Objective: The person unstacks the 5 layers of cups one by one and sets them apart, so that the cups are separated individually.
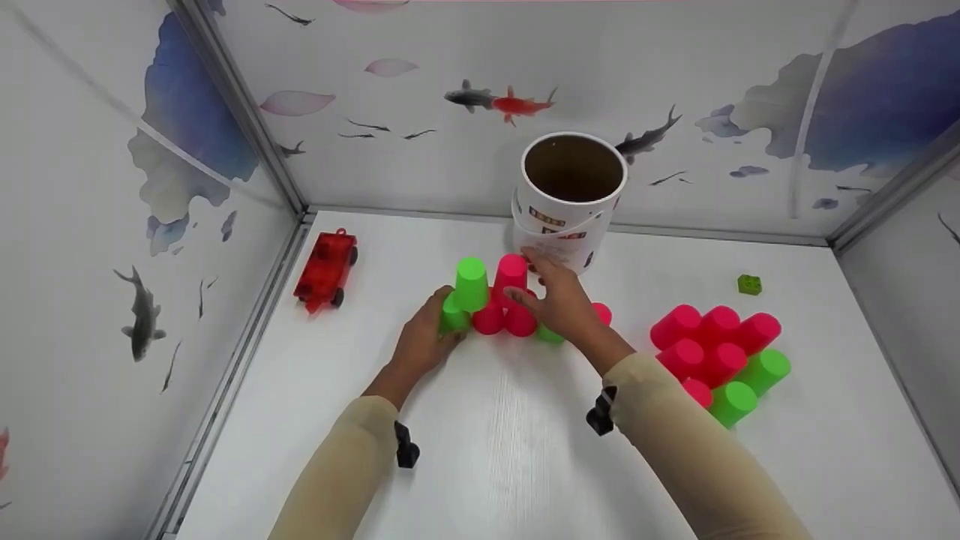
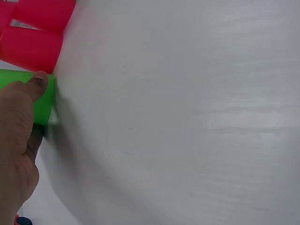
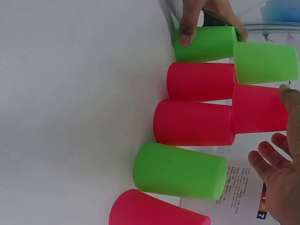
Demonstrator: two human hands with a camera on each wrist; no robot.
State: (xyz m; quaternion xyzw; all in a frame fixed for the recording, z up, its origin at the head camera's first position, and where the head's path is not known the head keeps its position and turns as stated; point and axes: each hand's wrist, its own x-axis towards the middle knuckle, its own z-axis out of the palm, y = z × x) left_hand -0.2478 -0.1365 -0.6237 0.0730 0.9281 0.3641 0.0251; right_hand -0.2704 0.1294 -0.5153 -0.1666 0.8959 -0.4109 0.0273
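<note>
A row of several upside-down plastic cups stands mid-table, with two more cups on top. My left hand (image 1: 426, 337) grips the green cup (image 2: 43, 104) at the row's left end, thumb on its near side. Above it sits an upper green cup (image 1: 472, 285), beside the upper pink cup (image 3: 259, 108). My right hand (image 1: 564, 304) is at that pink cup, thumb at its upper part and the other fingers spread away from it. Two pink cups (image 3: 194, 123) stand beneath, followed to the right by a green cup (image 3: 180, 171) and a pink cup (image 3: 157, 211).
Behind the row stands a white bucket (image 1: 559, 232) with a handle. A red toy car (image 1: 327, 270) lies at the back left. On the right are a cluster of pink and green cups (image 1: 724, 364) and a small green block (image 1: 749, 284). Printed walls (image 1: 420, 165) enclose the table.
</note>
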